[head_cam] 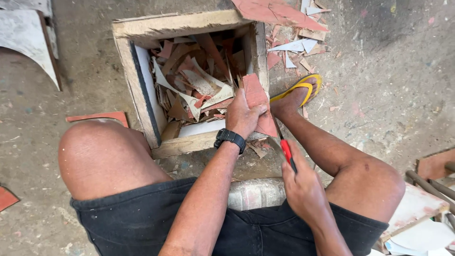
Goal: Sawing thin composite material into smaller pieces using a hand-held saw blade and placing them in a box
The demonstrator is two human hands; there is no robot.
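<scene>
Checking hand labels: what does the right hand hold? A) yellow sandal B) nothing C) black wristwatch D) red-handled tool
D: the right hand grips a red-handled tool whose thin blade points up at the reddish tile piece that the left hand presses on the wooden box rim; the watch sits on the left wrist, the sandal on a foot.

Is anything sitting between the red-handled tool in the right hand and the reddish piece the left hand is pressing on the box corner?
Nothing visible does. The right hand holds the red-handled tool with its tip at the edge of the reddish piece, which the left hand presses onto the wooden box rim.
</scene>
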